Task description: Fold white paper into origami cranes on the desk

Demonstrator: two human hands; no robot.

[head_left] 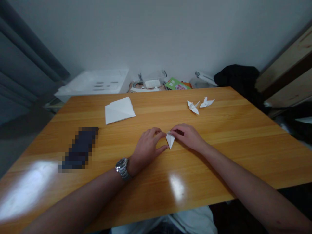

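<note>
A small piece of folded white paper (170, 140), kite-shaped with a crease down its middle, lies on the wooden table with its sharp point towards me. At its left edge are the fingertips of my left hand (149, 147), with the thumb by the lower point. My right hand (188, 136) pinches the paper's upper right part between thumb and fingers, which partly cover the top. On my left wrist is a metal watch (122, 168). Two finished paper cranes, one nearer (193, 107) and one farther (207, 102), rest beyond my right hand.
A stack of white paper sheets (119, 110) lies at the back left of the table (156, 185). A pixelated dark flat object (80, 148) is at the left. Behind the far edge stand a white foam tray (97, 83), a green booklet (176, 84) and a black cloth-like heap (236, 76).
</note>
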